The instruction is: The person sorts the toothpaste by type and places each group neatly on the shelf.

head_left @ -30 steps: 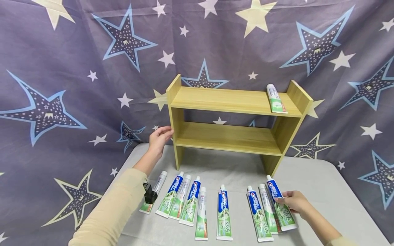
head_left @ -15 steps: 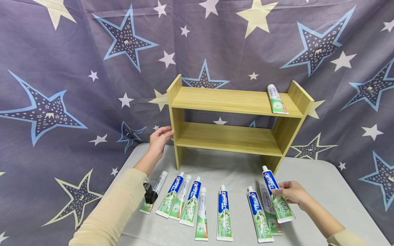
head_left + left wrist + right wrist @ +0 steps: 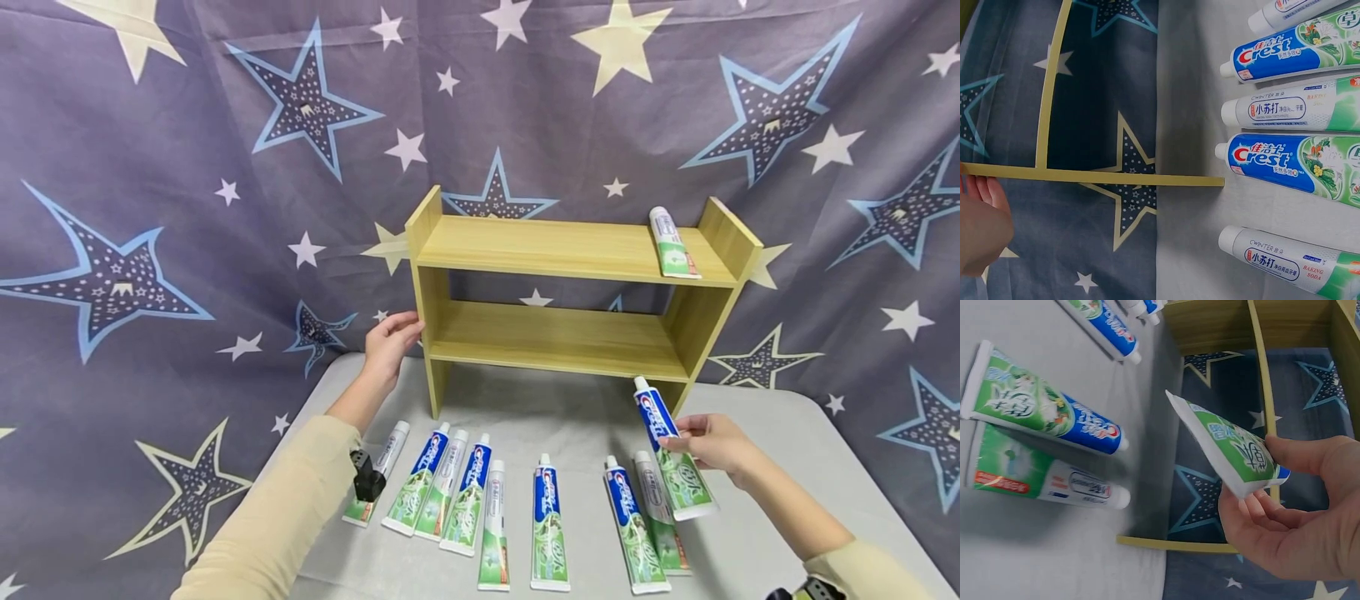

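Note:
My right hand [image 3: 716,447] pinches a blue and green Crest toothpaste tube [image 3: 671,458] between thumb and fingers, cap end pointing up toward the shelf. In the right wrist view the tube [image 3: 1229,444] is seen from its flat crimped end, lifted above the table. My left hand [image 3: 392,346] touches the outer left side panel of the wooden two-tier shelf [image 3: 555,333] with its fingertips. In the left wrist view the fingers [image 3: 988,190] lie against that panel's edge. A white and green toothpaste tube [image 3: 672,243] lies on the top tier at the right.
Below the held tube lie a Crest tube [image 3: 633,525] and a white-green tube [image 3: 660,510], side by side. Another Crest tube [image 3: 551,525] lies mid-table. Several more tubes, including a white-green one [image 3: 493,525], are spread at the left. A star-patterned curtain [image 3: 150,333] hangs behind the grey-covered table [image 3: 780,467].
My right hand has lifted the Crest tube off the right-hand group and moved it up and toward the shelf. The left hand stays at the shelf's side.

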Tool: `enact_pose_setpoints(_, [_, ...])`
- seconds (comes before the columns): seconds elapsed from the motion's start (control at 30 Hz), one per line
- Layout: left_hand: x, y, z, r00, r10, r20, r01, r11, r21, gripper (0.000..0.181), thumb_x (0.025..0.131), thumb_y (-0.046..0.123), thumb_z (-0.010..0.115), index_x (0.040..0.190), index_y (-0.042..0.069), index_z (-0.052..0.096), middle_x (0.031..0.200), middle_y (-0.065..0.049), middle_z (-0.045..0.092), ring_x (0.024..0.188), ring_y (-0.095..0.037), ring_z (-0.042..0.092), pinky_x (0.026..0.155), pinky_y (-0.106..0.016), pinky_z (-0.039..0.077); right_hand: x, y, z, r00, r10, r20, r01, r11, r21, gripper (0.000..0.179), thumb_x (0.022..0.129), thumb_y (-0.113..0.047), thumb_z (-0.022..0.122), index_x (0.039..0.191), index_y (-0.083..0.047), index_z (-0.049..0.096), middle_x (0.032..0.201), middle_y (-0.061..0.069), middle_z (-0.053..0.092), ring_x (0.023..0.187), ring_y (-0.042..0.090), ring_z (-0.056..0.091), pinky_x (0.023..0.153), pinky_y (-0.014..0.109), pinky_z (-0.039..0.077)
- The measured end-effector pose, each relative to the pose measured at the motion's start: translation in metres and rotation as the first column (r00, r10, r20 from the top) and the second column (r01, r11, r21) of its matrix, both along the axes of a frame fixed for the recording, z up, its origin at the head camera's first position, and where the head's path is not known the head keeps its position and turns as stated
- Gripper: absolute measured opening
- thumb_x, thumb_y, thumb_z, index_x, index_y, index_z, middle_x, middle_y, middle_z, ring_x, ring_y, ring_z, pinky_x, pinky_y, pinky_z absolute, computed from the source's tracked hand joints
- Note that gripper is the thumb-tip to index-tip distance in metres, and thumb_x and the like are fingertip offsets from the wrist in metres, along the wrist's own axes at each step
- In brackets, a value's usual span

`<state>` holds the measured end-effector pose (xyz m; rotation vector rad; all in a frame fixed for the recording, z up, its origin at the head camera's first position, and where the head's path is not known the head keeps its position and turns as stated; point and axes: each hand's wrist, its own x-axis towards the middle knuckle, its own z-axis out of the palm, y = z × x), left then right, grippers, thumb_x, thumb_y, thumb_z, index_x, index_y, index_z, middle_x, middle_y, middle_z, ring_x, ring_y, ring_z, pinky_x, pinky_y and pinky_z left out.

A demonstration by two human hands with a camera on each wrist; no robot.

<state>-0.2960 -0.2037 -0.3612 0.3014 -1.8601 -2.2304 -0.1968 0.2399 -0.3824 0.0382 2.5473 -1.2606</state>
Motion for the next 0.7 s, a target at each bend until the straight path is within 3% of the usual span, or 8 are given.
enact_pose_setpoints(0.47, [-0.001, -0.001, -0.001, 1.000, 0.000, 0.007, 0.000, 1.000, -0.029, 0.033, 0.087, 0.000, 0.065, 0.119, -0.005, 0.058, 0.074, 0.018, 0.064, 0.073, 0.004, 0.064, 0.104, -0.035, 0.050, -0.010, -0.012, 0.019, 0.999, 0.029, -0.019, -0.029, 1.000, -0.009, 0.053, 0.088, -0.020, 0.067, 0.121, 0.017, 0.049, 0.092, 0.003, 0.070, 0.080, 0.008, 0.061, 0.085, 0.045, 0.059])
enact_pose_setpoints(0.7, [-0.001, -0.001, -0.001, 1.000, -0.002, 0.010, 0.002, 1.000, -0.012, 0.030, 0.087, -0.001, 0.065, 0.116, -0.004, 0.060, 0.073, 0.017, 0.064, 0.073, 0.004, 0.065, 0.089, -0.021, 0.057, -0.020, -0.019, 0.029, 1.000, 0.021, -0.008, -0.021, 1.000, -0.013, 0.055, 0.090, -0.022, 0.065, 0.125, 0.016, 0.047, 0.101, 0.011, 0.068, 0.083, 0.010, 0.062, 0.089, 0.048, 0.056])
